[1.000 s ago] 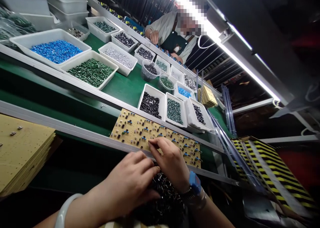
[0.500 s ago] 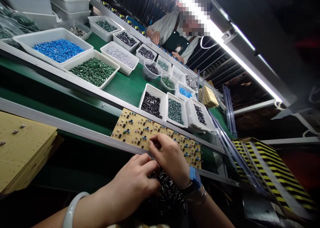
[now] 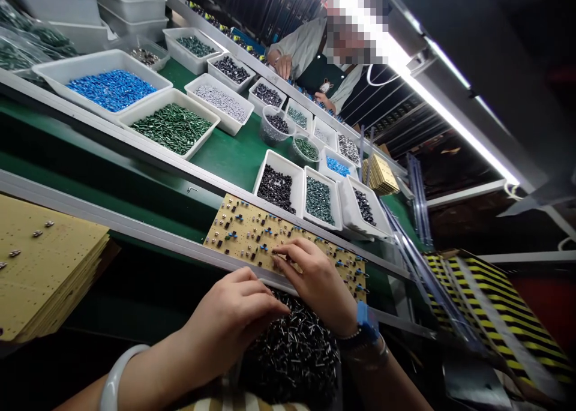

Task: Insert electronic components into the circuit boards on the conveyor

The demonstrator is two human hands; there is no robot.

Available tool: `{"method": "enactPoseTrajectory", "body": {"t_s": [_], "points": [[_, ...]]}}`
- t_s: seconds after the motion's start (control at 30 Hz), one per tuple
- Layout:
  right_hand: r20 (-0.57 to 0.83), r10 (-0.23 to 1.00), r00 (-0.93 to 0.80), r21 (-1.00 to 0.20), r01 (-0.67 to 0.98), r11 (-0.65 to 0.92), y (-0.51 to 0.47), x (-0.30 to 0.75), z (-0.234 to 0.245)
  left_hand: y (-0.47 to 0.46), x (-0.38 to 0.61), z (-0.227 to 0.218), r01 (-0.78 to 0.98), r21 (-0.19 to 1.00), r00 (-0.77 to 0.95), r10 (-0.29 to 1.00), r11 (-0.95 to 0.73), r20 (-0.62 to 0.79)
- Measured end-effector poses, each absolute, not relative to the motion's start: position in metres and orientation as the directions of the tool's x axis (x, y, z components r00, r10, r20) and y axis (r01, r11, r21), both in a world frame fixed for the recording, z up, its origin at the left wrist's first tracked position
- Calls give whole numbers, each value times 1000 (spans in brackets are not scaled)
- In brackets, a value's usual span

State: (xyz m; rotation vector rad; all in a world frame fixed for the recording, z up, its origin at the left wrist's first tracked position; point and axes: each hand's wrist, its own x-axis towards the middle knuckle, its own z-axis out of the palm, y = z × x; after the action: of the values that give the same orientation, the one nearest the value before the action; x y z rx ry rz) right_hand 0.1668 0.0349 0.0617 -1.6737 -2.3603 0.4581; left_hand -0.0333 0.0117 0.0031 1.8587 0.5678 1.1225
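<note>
Opening the right hand (image 3: 315,273) out over the tan, rectangular circuit board dotted with small parts (image 3: 243,246), with index finger and thumb stretched further forward than half a second ago. Also separates the left hand (image 3: 234,315) from the right, baring more of the heap of small black components with shiny metal leads (image 3: 301,351) on the near side of the board. Judging by this, seems to split the work: right fingertips at the board, left fingertips over the heap.

Holds the right grip narrow, thumb and index finger nearly meeting, a little left of the board's middle; cannot tell about any tiny part between them, or about contact with the surface. Bunches the left grip above the heap, on the near side of the board; cannot tell, with those fingertips partly hidden, about anything grasped there.

Finds the board lying along pale metal rails (image 3: 157,237). Beyond it, on the green tabletop (image 3: 234,156), shows a white rectangular plastic tray of black components (image 3: 292,174); left of it, a thick stack of tan boards (image 3: 54,261).

Against the earlier frame, also shows a slight rightward shift of the whole scene, probably from head movement. Leaves the trays beyond the board in the same arrangement, without clear change among the board's uncovered parts.
</note>
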Motion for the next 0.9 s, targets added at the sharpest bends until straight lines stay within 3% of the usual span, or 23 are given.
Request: {"method": "enactPoseTrajectory", "body": {"t_s": [0.17,0.23,0.33,0.4,0.5,0.6,0.73,0.9], "points": [[-6,907,-421,-194,890,412,38,157,63,12,-34,6,-95,910,492,775,-405,396],[-22,913,-408,-186,899,397,38,156,65,12,-34,6,-116,920,501,777,-374,380],[3,933,-360,-298,890,344,36,162,70,12,-35,7,-114,931,498,790,-348,356],[44,940,-337,-452,833,320,31,166,76,13,-37,8,-112,944,469,821,-309,324],[30,929,-369,-740,617,268,20,166,83,15,-40,6,-158,962,400,876,-225,270],[-40,930,-365,-901,416,124,10,160,82,16,-41,2,-202,955,346,897,-216,276],[-116,928,-355,-947,322,5,7,157,76,16,-40,-2,-197,943,320,892,-267,320],[-187,903,-387,-890,457,11,6,169,79,16,-35,-2,-75,945,418,851,-318,319]]}}
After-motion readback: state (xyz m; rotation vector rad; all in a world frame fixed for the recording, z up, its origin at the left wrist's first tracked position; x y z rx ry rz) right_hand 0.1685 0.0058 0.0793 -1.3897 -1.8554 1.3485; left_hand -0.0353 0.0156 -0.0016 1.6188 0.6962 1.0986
